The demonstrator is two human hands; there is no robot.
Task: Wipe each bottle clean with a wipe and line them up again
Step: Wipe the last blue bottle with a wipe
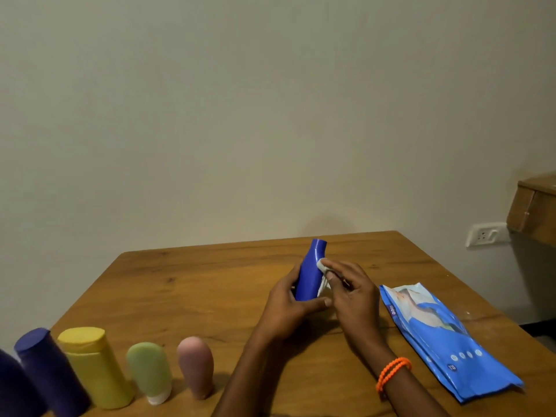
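Head view: I see my left hand (288, 299) curled round the lower body of the blue bottle (310, 272), holding it upright and slightly tilted above the table (195, 284). My right hand (350, 291) pinches a white wipe (322, 267) against the bottle's right side, fingers bent; an orange band (392, 371) circles that wrist. Both forearms reach in from the bottom edge. Near left stand four other bottles in a row: purple (51, 374), yellow (96, 368), green (149, 371), pink (197, 367). A blue wipe pack (442, 338) lies right.

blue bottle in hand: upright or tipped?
Tipped slightly. The blue bottle leans top-right, off the table, gripped low by the left hand while the right hand presses a wipe to its side.
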